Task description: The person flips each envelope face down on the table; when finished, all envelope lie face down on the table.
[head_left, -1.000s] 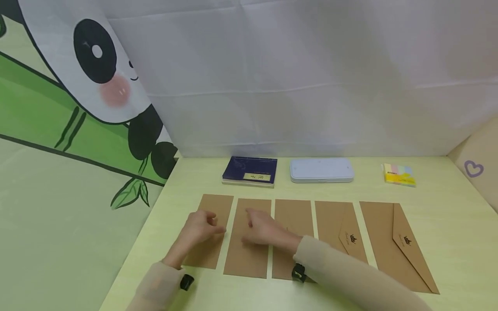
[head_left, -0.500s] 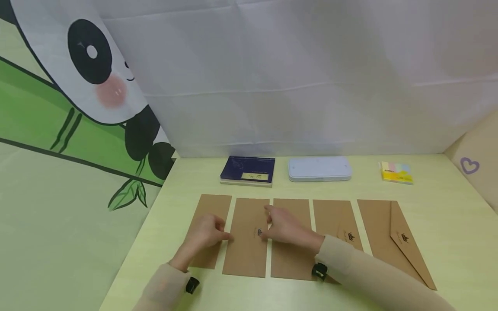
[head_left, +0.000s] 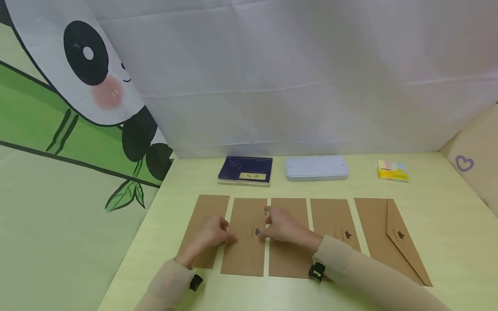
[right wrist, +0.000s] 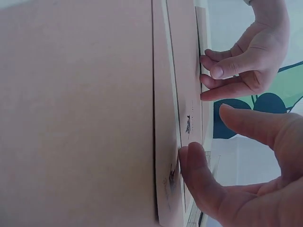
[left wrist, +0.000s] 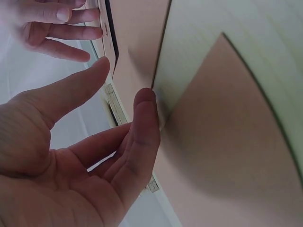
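Several brown paper envelopes lie side by side in a row in the head view. My left hand (head_left: 210, 235) is over the leftmost envelope (head_left: 214, 205), its fingers reaching the left edge of the second envelope (head_left: 243, 257). My right hand (head_left: 289, 226) spans from the third envelope (head_left: 289, 263) to the second one's right edge, beside a small crown print. In the left wrist view, fingertips (left wrist: 146, 99) rest at an envelope's edge, thumb apart. The right wrist view likewise shows fingertips (right wrist: 195, 153) at an edge and the thumb raised.
Further right lie the fourth envelope (head_left: 330, 211) and the fifth envelope (head_left: 371, 229), flap side up. Along the back of the pale table (head_left: 241, 293) stand a dark blue book (head_left: 247, 166), a pale case (head_left: 317, 167) and a sticky-note pack (head_left: 393, 171). A white cloth (head_left: 295, 86) hangs behind.
My right hand has slid right across the second envelope to its right edge, uncovering the crown print. The left hand has shifted slightly right to the left edge. The head view has drifted a little.
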`<state>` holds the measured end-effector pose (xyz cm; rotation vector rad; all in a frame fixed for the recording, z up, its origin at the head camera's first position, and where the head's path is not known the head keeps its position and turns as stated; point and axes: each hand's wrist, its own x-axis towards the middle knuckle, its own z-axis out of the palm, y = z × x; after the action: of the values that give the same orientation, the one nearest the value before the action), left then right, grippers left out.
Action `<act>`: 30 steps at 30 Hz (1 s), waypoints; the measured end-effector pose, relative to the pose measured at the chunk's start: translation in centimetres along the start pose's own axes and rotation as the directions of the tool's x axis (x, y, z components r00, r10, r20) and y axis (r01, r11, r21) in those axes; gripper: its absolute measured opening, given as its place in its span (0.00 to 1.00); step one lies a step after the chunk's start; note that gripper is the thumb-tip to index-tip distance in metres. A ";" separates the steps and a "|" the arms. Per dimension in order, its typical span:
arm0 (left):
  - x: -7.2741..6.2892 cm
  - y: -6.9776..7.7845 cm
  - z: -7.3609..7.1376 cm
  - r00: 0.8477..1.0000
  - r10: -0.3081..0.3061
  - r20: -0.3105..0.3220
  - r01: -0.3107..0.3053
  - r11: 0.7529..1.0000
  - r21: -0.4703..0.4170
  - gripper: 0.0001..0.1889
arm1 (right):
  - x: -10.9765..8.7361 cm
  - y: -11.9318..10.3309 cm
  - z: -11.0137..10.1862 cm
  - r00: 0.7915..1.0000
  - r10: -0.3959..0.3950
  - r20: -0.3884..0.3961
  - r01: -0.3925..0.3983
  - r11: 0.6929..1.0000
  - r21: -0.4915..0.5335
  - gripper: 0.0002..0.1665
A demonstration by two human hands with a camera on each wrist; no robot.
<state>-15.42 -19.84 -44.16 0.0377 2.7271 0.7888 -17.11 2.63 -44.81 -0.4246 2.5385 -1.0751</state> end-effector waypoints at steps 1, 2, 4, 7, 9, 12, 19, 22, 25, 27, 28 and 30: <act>0.0 0.0 0.0 1.000 0.006 -0.001 -0.006 1.000 0.000 0.23 | 0.0 0.0 0.0 1.000 0.007 -0.001 -0.007 1.000 0.010 0.52; 0.0 0.0 0.0 1.000 0.014 -0.003 -0.014 1.000 0.000 0.24 | 0.0 0.0 0.0 1.000 0.014 -0.001 -0.014 1.000 0.020 0.52; 0.1 0.0 0.0 1.000 0.021 -0.004 -0.021 1.000 -0.002 0.24 | 0.0 -0.1 -0.1 1.000 0.031 0.001 -0.031 0.999 0.032 0.52; 0.1 -0.1 0.1 1.000 0.023 -0.001 -0.023 1.000 -0.003 0.24 | -0.1 -0.3 -0.3 0.999 0.051 0.013 -0.051 0.997 0.049 0.53; 0.1 -0.1 0.1 1.000 0.020 0.001 -0.020 1.000 -0.003 0.24 | -0.1 -0.5 -0.4 0.998 0.059 0.020 -0.060 0.997 0.054 0.54; 0.1 0.1 0.1 1.000 0.028 0.000 -0.028 1.000 0.012 0.24 | -0.2 -0.6 -0.4 0.997 0.073 0.024 -0.074 0.995 0.064 0.54; 0.0 0.2 0.5 0.996 0.090 -0.020 -0.089 0.995 0.043 0.22 | -0.2 -0.7 -0.1 0.994 0.107 -0.011 -0.106 0.991 0.083 0.52; 0.1 0.1 0.7 0.994 0.100 -0.044 -0.097 0.993 0.070 0.21 | -0.2 -0.9 0.0 0.992 0.123 -0.026 -0.120 0.989 0.089 0.51; 0.0 0.2 0.8 0.994 0.094 -0.055 -0.090 0.993 0.075 0.21 | 0.0 -1.2 0.1 0.990 0.136 -0.032 -0.132 0.987 0.095 0.50; 0.0 0.3 0.8 0.994 0.093 -0.062 -0.088 0.993 0.082 0.20 | 0.1 -1.3 0.1 0.990 0.139 -0.033 -0.135 0.986 0.100 0.51; 0.0 0.4 0.8 0.994 0.093 -0.064 -0.087 0.993 0.084 0.20 | 0.1 -1.4 0.1 0.989 0.141 -0.032 -0.137 0.985 0.104 0.50; -0.1 0.5 0.8 0.993 0.097 -0.072 -0.090 0.992 0.092 0.19 | 0.2 -1.5 0.1 0.989 0.143 -0.027 -0.139 0.983 0.117 0.50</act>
<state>-15.11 -19.00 -44.53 0.1586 2.8498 0.7067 -16.99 1.50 -43.84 -0.1931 2.4793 -1.1758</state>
